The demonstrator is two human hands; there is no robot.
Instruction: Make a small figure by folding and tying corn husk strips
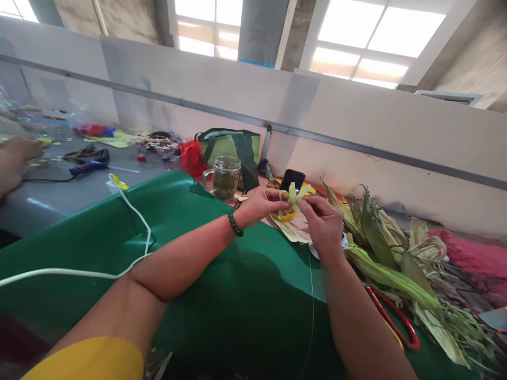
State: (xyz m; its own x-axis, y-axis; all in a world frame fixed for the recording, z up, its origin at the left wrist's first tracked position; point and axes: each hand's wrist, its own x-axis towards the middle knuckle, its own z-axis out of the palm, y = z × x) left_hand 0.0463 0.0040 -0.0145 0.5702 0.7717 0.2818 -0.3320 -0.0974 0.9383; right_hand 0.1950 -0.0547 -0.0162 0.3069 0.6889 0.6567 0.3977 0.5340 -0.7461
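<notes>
A pale yellow-green flower of corn husk strips [293, 196] is pinched between my two hands above the table. My left hand [264, 205], with a green bead bracelet at the wrist, grips its left side between thumb and fingers. From the right, my right hand [322, 219] pinches the base with thumb and forefinger. A thin pale thread [312, 285] hangs down below my right hand. Just behind the flower lies a yellow round thing [285, 215], partly hidden by the hands. A dark phone [293, 180] leans behind it.
Corn husks [396, 248] lie piled at the right, beside red-handled scissors [400, 319]. A glass mug [226, 179] stands before a green bag [233, 145]. A white cable [144, 232] crosses the green cover [237, 295]. At far left, another person's hand [19, 153] is near a blue glue gun [89, 168].
</notes>
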